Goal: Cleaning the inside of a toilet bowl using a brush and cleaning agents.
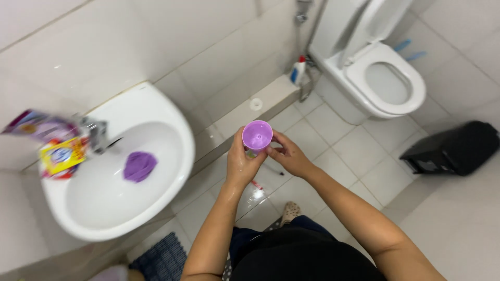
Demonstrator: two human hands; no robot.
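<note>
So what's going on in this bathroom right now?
A person stands between the sink and the toilet, holding a small purple cup with both hands. The left hand wraps around it from below, and the right hand touches its side. A purple cloth lies in the sink basin, and colourful packets sit beside the tap.

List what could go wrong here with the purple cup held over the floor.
The left hand looks wet, so the purple cup, pinched between both hands, could slip and drop onto the tiled floor. The right hand grips only its lower edge. Anything spilled could make the tiles slippery underfoot.
</note>
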